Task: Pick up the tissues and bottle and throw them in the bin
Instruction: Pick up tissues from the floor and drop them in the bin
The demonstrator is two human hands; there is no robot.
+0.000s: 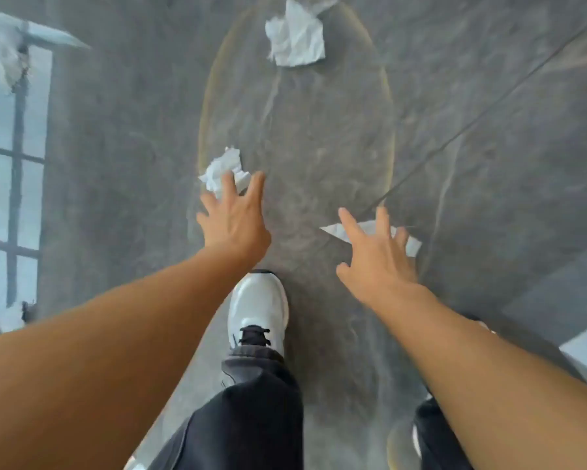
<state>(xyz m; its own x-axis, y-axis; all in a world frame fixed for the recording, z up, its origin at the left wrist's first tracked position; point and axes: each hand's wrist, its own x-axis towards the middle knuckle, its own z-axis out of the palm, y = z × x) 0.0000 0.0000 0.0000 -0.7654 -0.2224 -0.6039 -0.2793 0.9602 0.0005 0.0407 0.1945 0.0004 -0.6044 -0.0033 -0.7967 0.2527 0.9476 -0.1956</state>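
Both hands are reaching down with fingers spread: the left hand point(232, 217) over a crumpled tissue point(222, 169), the right hand point(375, 257) over a flat tissue point(370, 232) on the grey floor point(471, 113). A third tissue point(295, 37) is lying farther ahead, a white shoe point(258, 310) standing between the arms.

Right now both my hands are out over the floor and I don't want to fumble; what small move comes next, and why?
Probably lower and close both hands. The left hand is spread open with its fingertips over the crumpled tissue, and the right hand is open above the flat tissue. Neither looks gripped yet. The far tissue can wait.
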